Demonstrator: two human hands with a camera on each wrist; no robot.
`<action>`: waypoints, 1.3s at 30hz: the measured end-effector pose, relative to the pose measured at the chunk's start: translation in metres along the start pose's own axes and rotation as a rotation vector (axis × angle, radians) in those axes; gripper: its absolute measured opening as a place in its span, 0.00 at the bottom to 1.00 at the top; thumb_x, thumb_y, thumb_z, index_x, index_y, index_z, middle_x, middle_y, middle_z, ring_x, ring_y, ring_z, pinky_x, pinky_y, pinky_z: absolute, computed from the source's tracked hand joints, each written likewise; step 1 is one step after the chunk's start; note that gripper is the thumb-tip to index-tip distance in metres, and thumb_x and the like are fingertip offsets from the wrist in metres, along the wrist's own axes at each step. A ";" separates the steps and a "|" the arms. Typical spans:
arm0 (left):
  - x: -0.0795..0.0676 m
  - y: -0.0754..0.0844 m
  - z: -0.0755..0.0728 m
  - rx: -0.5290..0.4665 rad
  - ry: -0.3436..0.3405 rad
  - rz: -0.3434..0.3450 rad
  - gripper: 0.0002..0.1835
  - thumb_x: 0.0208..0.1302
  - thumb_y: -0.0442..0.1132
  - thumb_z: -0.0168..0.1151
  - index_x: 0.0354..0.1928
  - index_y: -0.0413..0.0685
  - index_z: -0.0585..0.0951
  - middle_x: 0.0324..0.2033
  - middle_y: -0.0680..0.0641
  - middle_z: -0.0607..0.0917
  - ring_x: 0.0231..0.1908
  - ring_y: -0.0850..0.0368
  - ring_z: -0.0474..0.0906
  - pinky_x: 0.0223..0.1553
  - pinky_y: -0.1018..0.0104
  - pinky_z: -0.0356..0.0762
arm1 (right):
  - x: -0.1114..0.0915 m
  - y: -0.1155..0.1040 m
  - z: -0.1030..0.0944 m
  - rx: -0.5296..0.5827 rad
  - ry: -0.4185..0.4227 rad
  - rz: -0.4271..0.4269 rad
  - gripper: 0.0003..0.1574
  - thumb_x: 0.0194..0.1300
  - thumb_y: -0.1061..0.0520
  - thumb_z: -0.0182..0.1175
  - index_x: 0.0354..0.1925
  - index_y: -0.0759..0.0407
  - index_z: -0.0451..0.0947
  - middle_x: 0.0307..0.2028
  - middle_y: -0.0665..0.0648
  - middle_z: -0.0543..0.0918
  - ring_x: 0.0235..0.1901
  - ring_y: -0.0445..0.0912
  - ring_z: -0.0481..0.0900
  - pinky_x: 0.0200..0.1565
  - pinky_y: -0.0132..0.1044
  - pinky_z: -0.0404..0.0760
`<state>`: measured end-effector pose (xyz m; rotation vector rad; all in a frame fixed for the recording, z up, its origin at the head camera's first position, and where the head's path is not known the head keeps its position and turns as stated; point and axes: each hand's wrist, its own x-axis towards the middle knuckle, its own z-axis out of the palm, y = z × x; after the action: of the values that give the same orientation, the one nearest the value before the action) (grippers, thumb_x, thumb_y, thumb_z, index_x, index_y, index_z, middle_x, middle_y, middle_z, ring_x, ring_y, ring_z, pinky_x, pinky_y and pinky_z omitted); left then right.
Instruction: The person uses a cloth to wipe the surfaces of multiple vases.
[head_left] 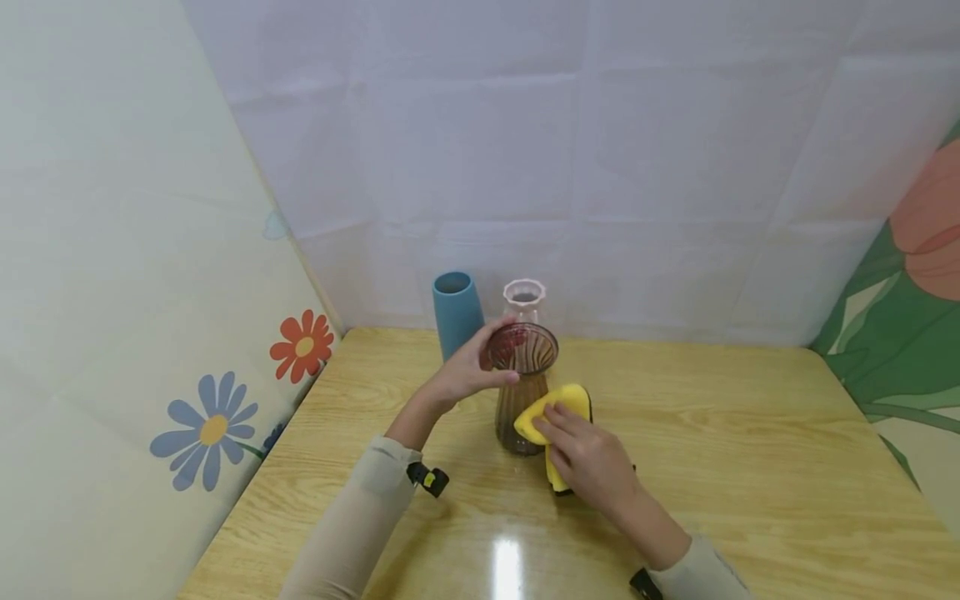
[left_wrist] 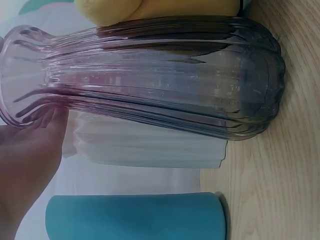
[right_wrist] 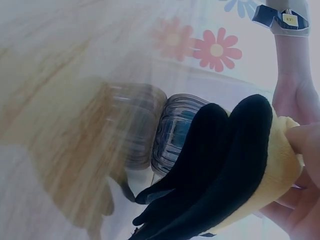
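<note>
A ribbed, see-through glass vase [head_left: 512, 421], purplish at the flared mouth and greyer at the foot, stands upright on the table. With its thumb in front and fingers behind, my left hand [head_left: 474, 367] grips the vase just below the rim. In the left wrist view the vase [left_wrist: 165, 82] appears sideways, its base on the wood. My right hand [head_left: 596, 461] holds a yellow cloth [head_left: 576, 402] against the vase's right side. The cloth's black side [right_wrist: 220, 170] hangs in folds in the right wrist view, hiding part of the vase.
Behind the left hand stands a matte blue vase [head_left: 457, 312]. A pale pinkish vase with a scalloped rim [head_left: 525, 287] is just behind the held one. The wood-grain table [head_left: 735, 450] meets a white sheet [head_left: 675, 275] at the back and flowered sheets at the sides.
</note>
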<state>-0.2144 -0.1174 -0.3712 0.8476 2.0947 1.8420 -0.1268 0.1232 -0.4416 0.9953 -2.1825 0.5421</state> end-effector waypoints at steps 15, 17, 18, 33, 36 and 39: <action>0.000 -0.002 -0.002 0.017 -0.009 -0.014 0.57 0.57 0.53 0.77 0.79 0.45 0.51 0.71 0.39 0.67 0.70 0.42 0.66 0.68 0.51 0.69 | -0.006 -0.004 0.004 -0.003 -0.064 0.026 0.24 0.51 0.68 0.73 0.49 0.60 0.87 0.50 0.64 0.87 0.50 0.59 0.86 0.44 0.46 0.86; 0.001 -0.003 -0.003 0.016 -0.012 -0.014 0.53 0.60 0.47 0.75 0.79 0.45 0.52 0.71 0.40 0.67 0.70 0.43 0.65 0.68 0.51 0.69 | -0.007 -0.005 0.004 -0.007 -0.082 0.033 0.24 0.52 0.68 0.73 0.49 0.59 0.87 0.50 0.64 0.87 0.51 0.59 0.86 0.44 0.46 0.86; 0.001 -0.003 -0.003 0.019 -0.013 -0.016 0.51 0.61 0.44 0.74 0.79 0.46 0.53 0.71 0.40 0.68 0.70 0.43 0.66 0.68 0.51 0.69 | -0.007 -0.005 0.004 -0.009 -0.091 0.037 0.24 0.52 0.68 0.73 0.49 0.59 0.87 0.50 0.63 0.87 0.51 0.58 0.86 0.44 0.46 0.87; 0.007 -0.009 -0.013 -0.033 -0.099 0.006 0.47 0.63 0.43 0.72 0.79 0.49 0.56 0.71 0.40 0.69 0.70 0.45 0.66 0.66 0.54 0.71 | -0.007 -0.011 0.001 -0.011 -0.247 0.073 0.21 0.54 0.66 0.72 0.49 0.58 0.88 0.50 0.61 0.88 0.51 0.56 0.86 0.45 0.45 0.87; 0.010 -0.008 -0.016 -0.046 -0.139 0.003 0.51 0.59 0.51 0.75 0.78 0.49 0.57 0.71 0.39 0.69 0.70 0.44 0.66 0.66 0.55 0.72 | -0.006 -0.011 -0.002 0.012 -0.252 0.076 0.21 0.55 0.66 0.71 0.49 0.59 0.87 0.50 0.61 0.88 0.51 0.55 0.86 0.46 0.45 0.87; 0.013 -0.009 -0.019 -0.065 -0.185 0.006 0.55 0.55 0.56 0.77 0.78 0.47 0.57 0.71 0.37 0.68 0.70 0.43 0.66 0.66 0.56 0.72 | -0.006 -0.010 -0.007 0.038 -0.224 0.080 0.21 0.55 0.67 0.70 0.49 0.60 0.87 0.49 0.61 0.88 0.50 0.54 0.87 0.46 0.45 0.86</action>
<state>-0.2375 -0.1267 -0.3733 0.9695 1.9114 1.7513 -0.1131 0.1238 -0.4403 1.0340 -2.4269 0.5321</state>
